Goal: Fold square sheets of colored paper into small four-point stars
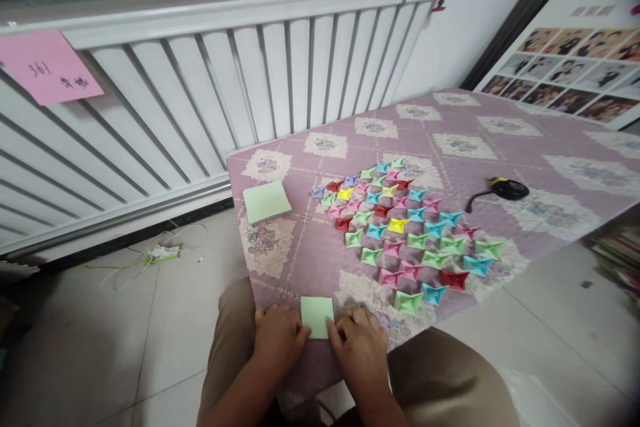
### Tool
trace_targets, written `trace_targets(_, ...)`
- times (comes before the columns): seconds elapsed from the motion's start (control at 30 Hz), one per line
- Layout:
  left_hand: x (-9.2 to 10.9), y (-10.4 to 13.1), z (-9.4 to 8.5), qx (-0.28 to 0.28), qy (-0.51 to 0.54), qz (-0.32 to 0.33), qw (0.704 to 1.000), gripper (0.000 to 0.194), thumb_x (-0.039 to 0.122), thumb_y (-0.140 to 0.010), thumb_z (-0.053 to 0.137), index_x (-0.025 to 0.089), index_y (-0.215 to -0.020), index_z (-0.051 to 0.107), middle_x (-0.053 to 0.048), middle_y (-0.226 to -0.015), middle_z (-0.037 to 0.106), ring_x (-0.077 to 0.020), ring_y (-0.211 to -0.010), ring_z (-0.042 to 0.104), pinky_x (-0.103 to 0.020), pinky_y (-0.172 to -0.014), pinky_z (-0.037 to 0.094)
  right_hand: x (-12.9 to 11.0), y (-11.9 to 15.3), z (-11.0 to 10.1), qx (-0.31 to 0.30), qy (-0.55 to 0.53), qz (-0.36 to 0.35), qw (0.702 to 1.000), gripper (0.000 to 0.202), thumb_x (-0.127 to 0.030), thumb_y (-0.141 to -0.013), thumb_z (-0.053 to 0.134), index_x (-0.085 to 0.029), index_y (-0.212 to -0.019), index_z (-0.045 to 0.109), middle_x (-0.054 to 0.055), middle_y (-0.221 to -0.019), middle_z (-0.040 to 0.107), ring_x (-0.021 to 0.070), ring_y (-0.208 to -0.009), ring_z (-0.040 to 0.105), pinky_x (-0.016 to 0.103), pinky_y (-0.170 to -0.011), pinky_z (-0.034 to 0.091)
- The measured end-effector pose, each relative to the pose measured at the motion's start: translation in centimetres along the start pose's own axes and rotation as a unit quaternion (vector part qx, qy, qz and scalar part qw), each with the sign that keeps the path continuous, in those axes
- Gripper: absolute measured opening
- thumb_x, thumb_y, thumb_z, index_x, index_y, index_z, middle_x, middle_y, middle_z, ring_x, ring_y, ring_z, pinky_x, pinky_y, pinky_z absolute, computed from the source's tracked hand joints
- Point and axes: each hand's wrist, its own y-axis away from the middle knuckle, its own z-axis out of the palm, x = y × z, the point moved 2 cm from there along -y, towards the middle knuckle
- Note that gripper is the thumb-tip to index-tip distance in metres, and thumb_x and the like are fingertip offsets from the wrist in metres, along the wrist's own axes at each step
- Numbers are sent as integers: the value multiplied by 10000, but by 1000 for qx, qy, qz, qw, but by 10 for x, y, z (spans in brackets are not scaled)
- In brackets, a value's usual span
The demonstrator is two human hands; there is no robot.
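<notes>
The left hand [281,335] and right hand [362,345] are apart, fingertips on either side of a square of pale green paper [317,315] lying flat at the edge of the desk [287,267], likely to steady it. The small folded paper shapes in many colours [416,240] stand in slanting rows, seemingly grouped to leave working space near the body.

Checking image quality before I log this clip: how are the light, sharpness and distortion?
Head view: soft, diffuse light, faint shadows around the folded papers; corners darkened, lower left especially; pale glare on the floor at lower right; fine detail slightly soft, including both hands; wide-angle stretch toward the edges, radiator slats splaying.
</notes>
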Motion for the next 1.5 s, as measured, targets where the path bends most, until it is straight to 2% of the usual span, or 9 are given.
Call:
trace_targets(0.33, 2, 1, -1, 7, -20, 14, 1000, 204, 318, -840, 542, 203, -709, 648, -34, -827, 670, -253, -852, 580, -432, -833, 322, -2, 2, -2, 13, 13, 0, 1000, 262, -308, -822, 602, -225, -576, 568, 49, -783, 583, 241, -846, 493, 353, -690, 325)
trace_targets(0.47, -1, 6, 6, 54, -29, 26, 998, 152, 322, -853, 562, 196, -805, 633, -31, -833, 651, -242, -852, 570, -411, -822, 336, -4, 3, -3, 17, 18, 0, 1000, 249, -294, -818, 605, -225, -582, 569, 47, -786, 585, 239, -845, 492, 349, -689, 319)
trace_targets(0.6, -4, 9, 18, 117, -56, 198, 972, 128, 255, -912, 531, 251, -1001, 623, -31, -1167, 600, -224, -1101, 489, -382, -919, 298, -4, 2, -5, 28, 13, 0, 1000, 221, -291, -808, 618, -225, -603, 569, 40, -782, 583, 233, -837, 491, 336, -672, 311)
trace_targets(0.67, -5, 8, 24, 106, -66, 298, 946, 165, 262, -932, 516, 285, -1069, 604, -5, -1211, 583, -189, -1152, 456, -346, -943, 283, -2, 2, -6, 39, 2, 0, 999, 194, -292, -814, 609, -226, -635, 574, 37, -774, 583, 232, -838, 496, 332, -674, 317)
trace_targets(0.73, -7, 5, 28, 98, -73, 338, 933, 169, 280, -933, 520, 291, -1081, 601, 9, -1194, 594, -174, -1148, 457, -331, -941, 284, 1, 5, -6, 56, -18, -2, 998, 142, -266, -829, 581, -225, -693, 585, 32, -774, 591, 223, -824, 508, 330, -688, 332)
trace_targets(0.8, -8, 2, 30, 100, -81, 343, 931, 164, 290, -928, 531, 290, -1073, 608, 10, -1192, 597, -175, -1142, 461, -329, -934, 290, 2, 11, -6, 76, -44, -22, 996, 82, -220, -844, 540, -226, -798, 608, 33, -826, 617, 212, -828, 529, 335, -725, 352)
trace_targets(1.03, -15, 3, 32, 112, -106, 368, 917, 208, 290, -929, 522, 320, -1122, 594, 18, -1267, 565, -184, -1178, 448, -332, -972, 294, -4, 48, 9, 84, -58, -163, 981, 306, -160, -860, 465, -271, -1122, 577, 2, -1063, 674, 204, -1019, 580, 368, -904, 340)
trace_targets(1.2, -31, 11, 23, 89, -146, 417, 893, 326, 298, -942, 489, 353, -1264, 496, 15, -1385, 476, -175, -1258, 403, -352, -1055, 244, -3, 51, 11, 80, -17, -186, 979, 336, -221, -812, 591, -277, -1143, 573, -17, -1100, 673, 211, -1032, 588, 368, -904, 342)
trace_targets(1.5, -44, 17, 27, 84, -153, 393, 903, 376, 243, -919, 524, 366, -1272, 487, 0, -1390, 474, -190, -1264, 417, -370, -1075, 265, 15, 52, 3, 80, -20, -191, 978, 331, -256, -795, 638, -270, -1122, 594, 0, -1121, 661, 210, -1049, 577, 338, -887, 393)
